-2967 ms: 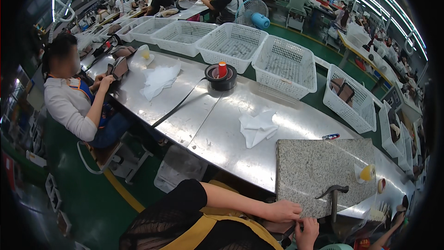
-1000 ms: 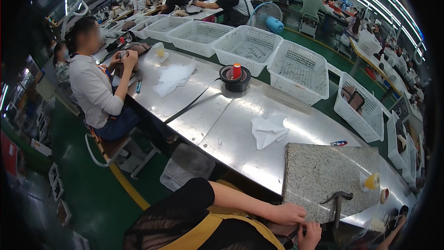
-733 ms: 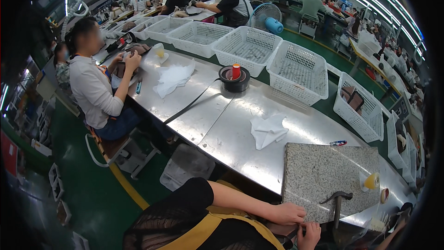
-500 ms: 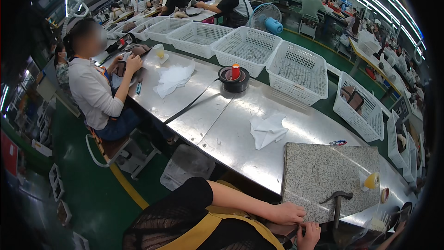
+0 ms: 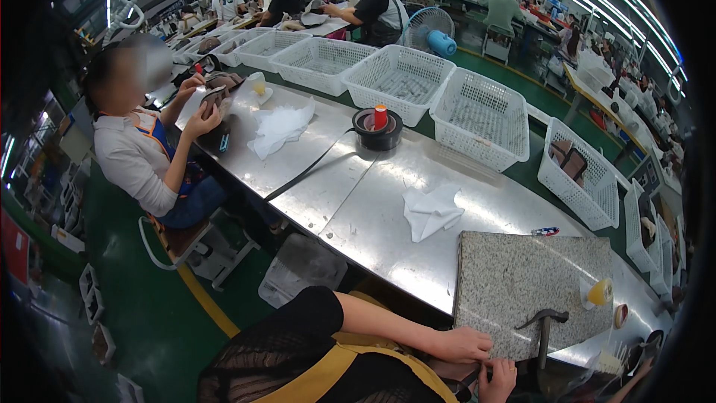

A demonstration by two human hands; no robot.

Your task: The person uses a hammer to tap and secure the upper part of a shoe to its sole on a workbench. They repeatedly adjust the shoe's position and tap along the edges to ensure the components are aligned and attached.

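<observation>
Low in the view, my left hand [image 5: 464,345] rests at the near edge of a speckled stone slab [image 5: 522,276], its fingers closed on a brownish, soft-looking piece [image 5: 453,370]. Right beside it, my right hand [image 5: 497,382] has thumb and fingers pinched at the same piece, the two hands almost touching. A dark strip shows below them; most of the piece is hidden by my hands and clothing. To the right of my hands a claw hammer [image 5: 544,336] lies on the slab, its handle pointing toward me.
A white cloth [image 5: 432,211] and a roll of black tape with a red spool [image 5: 378,130] lie on the metal table. A yellow pot [image 5: 599,292] stands on the slab's right side. White baskets [image 5: 481,116] line the far edge. A co-worker [image 5: 142,142] sits at left.
My hands have barely moved and keep their hold on the brownish piece. The co-worker at left has leaned back and turned a dark piece up in their hands.
</observation>
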